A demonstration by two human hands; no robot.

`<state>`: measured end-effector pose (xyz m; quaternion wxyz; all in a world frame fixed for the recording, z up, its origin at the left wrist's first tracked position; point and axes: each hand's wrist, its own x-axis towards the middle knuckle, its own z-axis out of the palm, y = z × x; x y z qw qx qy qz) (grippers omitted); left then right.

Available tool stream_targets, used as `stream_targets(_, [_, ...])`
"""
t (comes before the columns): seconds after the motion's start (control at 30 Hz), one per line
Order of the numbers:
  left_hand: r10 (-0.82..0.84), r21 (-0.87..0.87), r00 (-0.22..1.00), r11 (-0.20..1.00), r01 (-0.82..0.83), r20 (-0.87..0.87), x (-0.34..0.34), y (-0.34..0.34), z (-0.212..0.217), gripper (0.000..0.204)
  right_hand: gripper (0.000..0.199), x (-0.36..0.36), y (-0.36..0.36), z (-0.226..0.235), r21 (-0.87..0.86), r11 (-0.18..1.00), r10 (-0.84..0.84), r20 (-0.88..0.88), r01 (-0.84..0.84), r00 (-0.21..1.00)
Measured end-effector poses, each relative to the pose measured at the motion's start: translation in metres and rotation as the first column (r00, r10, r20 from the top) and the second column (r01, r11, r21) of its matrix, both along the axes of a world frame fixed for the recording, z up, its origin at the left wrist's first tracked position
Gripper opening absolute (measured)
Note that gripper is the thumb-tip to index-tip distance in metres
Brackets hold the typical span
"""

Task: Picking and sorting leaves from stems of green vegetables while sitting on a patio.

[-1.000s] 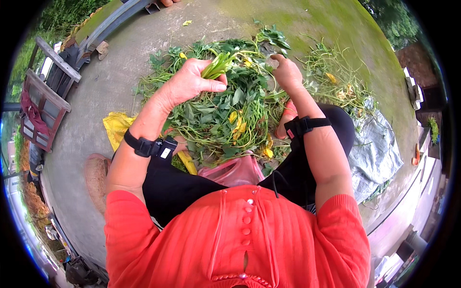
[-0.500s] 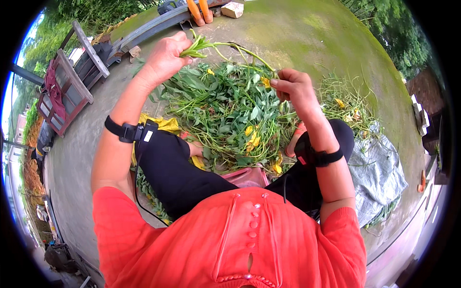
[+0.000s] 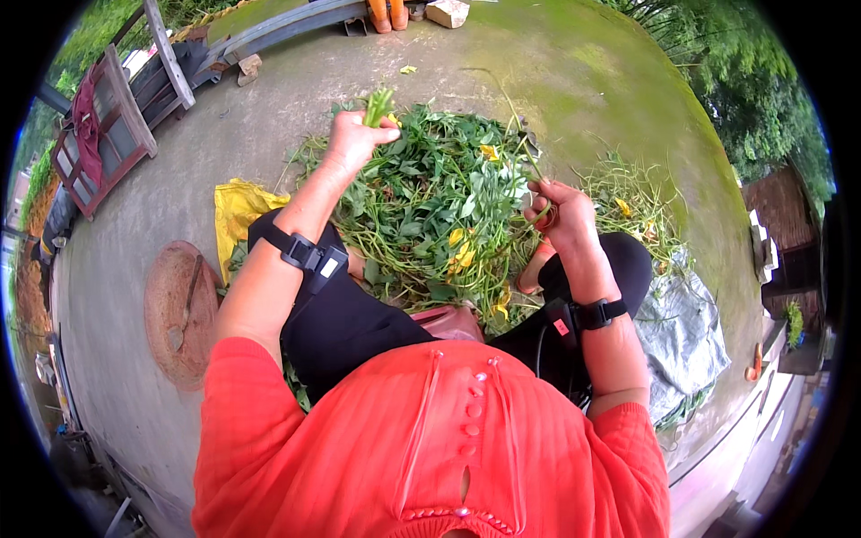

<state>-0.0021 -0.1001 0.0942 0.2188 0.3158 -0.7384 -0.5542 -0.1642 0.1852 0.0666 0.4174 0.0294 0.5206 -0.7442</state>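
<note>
My left hand (image 3: 360, 143) is closed around a short bunch of green stems (image 3: 378, 108), cut or snapped ends upward, above the far left of the leafy pile. Lower and to the right, my right hand (image 3: 565, 213) pinches a long thin vine (image 3: 514, 106) that rises from the fingers and curves away to the far side. Below both hands lies a broad heap of green leafy vines (image 3: 417, 193), with yellow leaves (image 3: 462, 255) scattered in it. The two hands are well apart, with no stem joining them.
Thin bare stems (image 3: 614, 193) lie heaped on the right, beside a silver-grey sheet (image 3: 677, 336). A pink plastic thing (image 3: 446, 323) sits between my legs. On the left are a yellow bag (image 3: 238, 215) and a round reddish-brown disc (image 3: 175, 314). Orange boots (image 3: 390, 16) stand far off.
My left hand has come nearer and to the right with its bunch. My right hand has dropped lower. The vine that stretched between both hands is now only in the right one.
</note>
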Motion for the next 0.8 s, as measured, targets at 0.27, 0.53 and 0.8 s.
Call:
stream_targets(0.27, [-0.077, 0.407, 0.995, 0.908, 0.098, -0.068, -0.03, 0.092, -0.076, 0.017, 0.02, 0.01, -0.02, -0.033, 0.125, 0.978, 0.167, -0.006, -0.165, 0.986])
stream_targets(0.53, [-0.247, 0.56, 0.965, 0.789, 0.253, -0.088, -0.045, 0.095, -0.11, 0.032, 0.02, 0.027, -0.029, -0.031, 0.133, 0.96, 0.246, 0.03, -0.248, 0.969])
stream_targets(0.8, [-0.201, 0.725, 0.969, 0.645, 0.24, -0.142, -0.044, 0.081, -0.115, 0.017, 0.02, 0.023, -0.026, -0.034, 0.158, 0.955, 0.241, 0.081, -0.252, 0.967])
